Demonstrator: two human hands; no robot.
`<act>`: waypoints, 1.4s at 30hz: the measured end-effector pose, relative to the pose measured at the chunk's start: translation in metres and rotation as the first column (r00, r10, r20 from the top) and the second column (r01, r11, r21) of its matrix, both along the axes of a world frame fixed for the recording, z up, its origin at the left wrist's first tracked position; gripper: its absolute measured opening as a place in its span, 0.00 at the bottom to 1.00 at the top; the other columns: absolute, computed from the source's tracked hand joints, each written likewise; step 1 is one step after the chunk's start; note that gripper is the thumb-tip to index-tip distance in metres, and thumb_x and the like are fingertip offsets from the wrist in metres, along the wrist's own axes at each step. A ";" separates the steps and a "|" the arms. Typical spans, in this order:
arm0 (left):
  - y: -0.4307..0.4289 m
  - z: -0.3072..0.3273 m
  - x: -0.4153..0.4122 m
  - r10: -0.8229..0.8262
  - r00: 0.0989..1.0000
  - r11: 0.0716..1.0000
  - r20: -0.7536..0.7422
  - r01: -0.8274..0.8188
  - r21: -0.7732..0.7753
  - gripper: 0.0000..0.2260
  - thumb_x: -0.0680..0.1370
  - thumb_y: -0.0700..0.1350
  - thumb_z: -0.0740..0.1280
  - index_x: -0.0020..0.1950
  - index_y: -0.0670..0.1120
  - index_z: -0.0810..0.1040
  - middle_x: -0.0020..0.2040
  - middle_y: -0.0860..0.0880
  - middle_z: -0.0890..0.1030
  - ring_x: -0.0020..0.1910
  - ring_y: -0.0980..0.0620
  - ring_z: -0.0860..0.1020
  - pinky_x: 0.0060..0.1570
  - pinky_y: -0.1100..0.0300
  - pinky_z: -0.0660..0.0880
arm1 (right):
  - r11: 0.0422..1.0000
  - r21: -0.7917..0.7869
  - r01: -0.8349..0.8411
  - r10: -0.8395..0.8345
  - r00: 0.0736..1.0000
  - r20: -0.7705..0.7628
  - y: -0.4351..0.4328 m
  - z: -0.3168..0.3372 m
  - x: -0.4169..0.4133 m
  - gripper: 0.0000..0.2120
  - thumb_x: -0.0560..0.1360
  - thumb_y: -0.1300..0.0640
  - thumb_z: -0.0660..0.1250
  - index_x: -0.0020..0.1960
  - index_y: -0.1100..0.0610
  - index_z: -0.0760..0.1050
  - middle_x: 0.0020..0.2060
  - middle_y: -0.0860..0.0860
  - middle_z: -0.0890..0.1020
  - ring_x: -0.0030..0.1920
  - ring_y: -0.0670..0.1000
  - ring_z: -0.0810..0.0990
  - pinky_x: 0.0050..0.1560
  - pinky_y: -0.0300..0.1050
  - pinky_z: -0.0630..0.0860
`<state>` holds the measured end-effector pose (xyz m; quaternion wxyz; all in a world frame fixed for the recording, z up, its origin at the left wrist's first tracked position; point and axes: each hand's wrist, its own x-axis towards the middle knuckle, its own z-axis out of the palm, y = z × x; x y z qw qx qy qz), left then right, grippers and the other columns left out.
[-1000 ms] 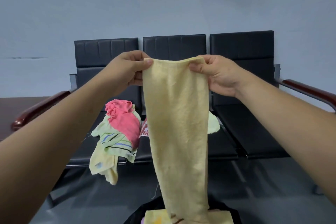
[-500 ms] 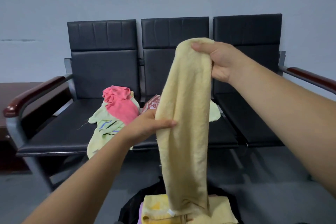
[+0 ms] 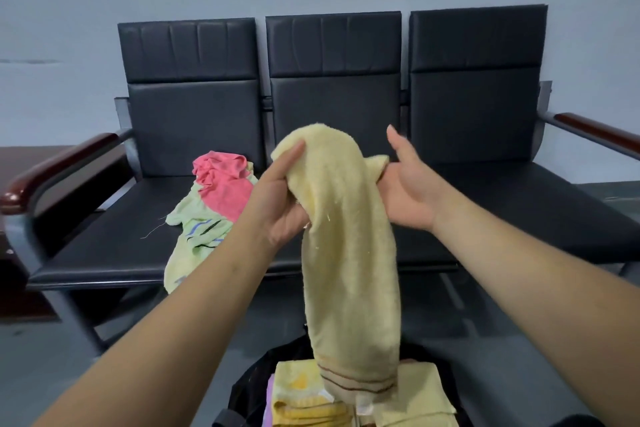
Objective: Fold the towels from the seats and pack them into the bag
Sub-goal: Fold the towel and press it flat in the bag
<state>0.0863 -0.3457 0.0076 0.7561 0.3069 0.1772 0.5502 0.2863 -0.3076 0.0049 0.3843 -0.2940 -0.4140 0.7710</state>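
A pale yellow towel (image 3: 349,253) hangs doubled over my left hand (image 3: 277,204), with the thumb outside the fold and the fingers hidden under it. Its striped lower end reaches the black bag (image 3: 247,388) on the floor, where folded yellow towels (image 3: 301,399) lie. My right hand (image 3: 410,194) is beside the fold, palm open and thumb up, its fingertips hidden behind a towel corner. On the left seat (image 3: 114,236) lie a pink towel (image 3: 225,184) and a light green striped towel (image 3: 197,232) that hangs over the front edge.
Three joined black seats stand against a grey wall, with wooden armrests at the left (image 3: 59,166) and right (image 3: 602,132). The right seat (image 3: 519,211) holds nothing. A dark wooden table edge (image 3: 20,156) shows at far left.
My left hand let go of the top corner, took the towel mid-length and lifted it into a fold. My right hand released the top end and opened. Both hands came lower.
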 end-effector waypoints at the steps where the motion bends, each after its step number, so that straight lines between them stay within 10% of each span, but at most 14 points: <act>1: 0.000 0.003 -0.001 0.000 1.000 1.000 -0.001 0.000 0.001 0.24 0.79 0.49 0.66 0.71 0.37 0.73 0.66 0.38 0.79 0.65 0.41 0.78 0.64 0.44 0.75 | 0.999 -0.003 -0.047 0.047 0.997 0.057 -0.003 -0.008 -0.001 0.35 0.79 0.31 0.57 0.61 0.59 0.82 0.56 0.56 0.83 0.59 0.57 0.81 0.66 0.57 0.75; 8: 0.007 -0.004 -0.012 0.078 0.988 0.986 -0.132 -0.097 -0.138 0.23 0.81 0.52 0.66 0.68 0.37 0.75 0.63 0.39 0.81 0.59 0.41 0.83 0.56 0.44 0.81 | 0.983 0.048 -0.177 0.166 0.969 0.181 -0.015 -0.026 -0.001 0.18 0.72 0.62 0.75 0.62 0.60 0.81 0.59 0.59 0.83 0.60 0.57 0.82 0.66 0.55 0.77; 13: -0.001 -0.031 -0.021 -0.121 0.842 0.987 -0.526 0.159 0.027 0.42 0.73 0.71 0.65 0.75 0.39 0.70 0.62 0.41 0.77 0.54 0.44 0.78 0.58 0.46 0.74 | 0.994 0.102 0.035 -0.042 0.996 0.073 -0.009 -0.007 -0.007 0.17 0.77 0.60 0.69 0.63 0.65 0.78 0.61 0.61 0.82 0.62 0.58 0.82 0.67 0.56 0.76; 16: -0.009 -0.050 -0.017 -0.134 0.728 0.975 -0.673 0.218 0.042 0.34 0.69 0.62 0.73 0.64 0.37 0.78 0.57 0.40 0.81 0.56 0.43 0.80 0.61 0.47 0.75 | 0.992 0.055 0.110 -0.112 0.993 0.035 -0.007 -0.001 -0.006 0.20 0.75 0.58 0.70 0.65 0.65 0.78 0.61 0.61 0.82 0.62 0.58 0.82 0.65 0.56 0.78; 21: -0.014 -0.052 -0.008 -0.060 0.857 0.998 -0.513 0.066 -0.007 0.14 0.73 0.42 0.70 0.56 0.37 0.83 0.55 0.38 0.84 0.51 0.43 0.84 0.50 0.53 0.82 | 0.977 -0.002 0.213 -0.213 0.975 0.069 -0.011 -0.004 0.004 0.21 0.74 0.60 0.72 0.66 0.65 0.77 0.60 0.60 0.83 0.58 0.57 0.84 0.59 0.54 0.81; 28: -0.010 -0.035 0.012 0.070 0.965 0.984 -0.252 -0.109 -0.143 0.15 0.79 0.47 0.63 0.57 0.40 0.84 0.54 0.40 0.84 0.51 0.41 0.84 0.56 0.48 0.77 | 0.968 -0.157 0.194 -0.229 0.942 -0.244 -0.021 -0.017 0.019 0.26 0.78 0.49 0.70 0.70 0.64 0.74 0.57 0.57 0.77 0.59 0.56 0.77 0.76 0.50 0.64; 31: -0.007 -0.033 0.015 0.054 0.985 0.991 -0.167 -0.073 -0.109 0.18 0.80 0.52 0.63 0.61 0.41 0.82 0.60 0.40 0.82 0.61 0.41 0.81 0.65 0.46 0.74 | 0.990 -0.114 0.082 -0.096 0.989 -0.114 -0.027 -0.030 0.011 0.34 0.76 0.42 0.71 0.75 0.60 0.70 0.63 0.59 0.67 0.63 0.60 0.67 0.78 0.54 0.57; 34: -0.012 -0.029 0.014 0.035 0.965 0.999 -0.260 -0.043 -0.025 0.19 0.80 0.55 0.63 0.48 0.42 0.87 0.51 0.42 0.86 0.53 0.45 0.84 0.57 0.50 0.78 | 0.997 -0.028 0.066 -0.067 0.996 -0.065 -0.030 -0.032 0.006 0.16 0.82 0.53 0.64 0.66 0.60 0.78 0.62 0.58 0.81 0.63 0.58 0.79 0.72 0.55 0.70; 42: 0.001 -0.036 -0.012 0.309 0.703 0.947 -0.641 -0.287 0.142 0.11 0.74 0.40 0.74 0.53 0.35 0.82 0.44 0.41 0.84 0.43 0.44 0.83 0.43 0.53 0.79 | 0.974 0.053 0.222 -0.224 0.974 0.032 -0.022 -0.028 0.009 0.19 0.79 0.64 0.67 0.68 0.69 0.74 0.66 0.66 0.78 0.64 0.61 0.81 0.62 0.54 0.80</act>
